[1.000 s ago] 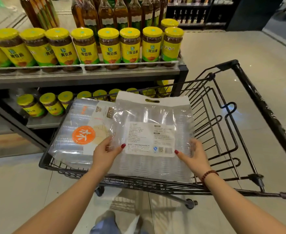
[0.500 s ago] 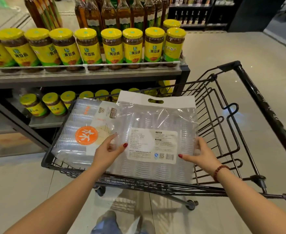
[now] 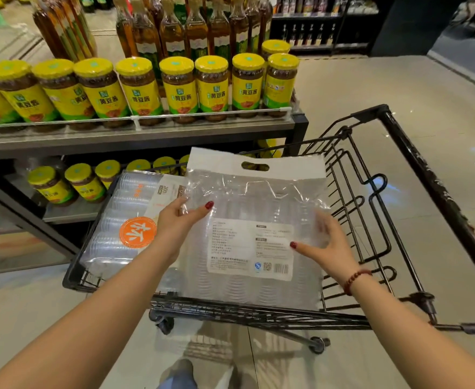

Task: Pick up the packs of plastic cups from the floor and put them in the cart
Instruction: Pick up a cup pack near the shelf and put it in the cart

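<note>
A clear pack of plastic cups (image 3: pixel 253 203), with a white header, a handle hole and a white printed label, lies tilted inside the black wire cart (image 3: pixel 416 175). My left hand (image 3: pixel 178 224) grips the pack's left edge with its thumb on top. At the right edge my right hand (image 3: pixel 327 247) holds the pack, thumb on the label. A second pack of cups (image 3: pixel 124 220) with a round orange sticker lies in the cart's left half, partly under the first pack and my left hand.
A metal shelf (image 3: pixel 146 133) stands just beyond the cart, with yellow-lidded jars (image 3: pixel 177 85) and oil bottles (image 3: pixel 171 32) on it. More jars (image 3: pixel 82 182) sit on its lower level. Pale tiled floor (image 3: pixel 385 85) spreads to the right and around the cart.
Both hands have slid farther up the sides of the pack, which has settled a little lower and flatter in the cart. The orange-sticker pack has not moved.
</note>
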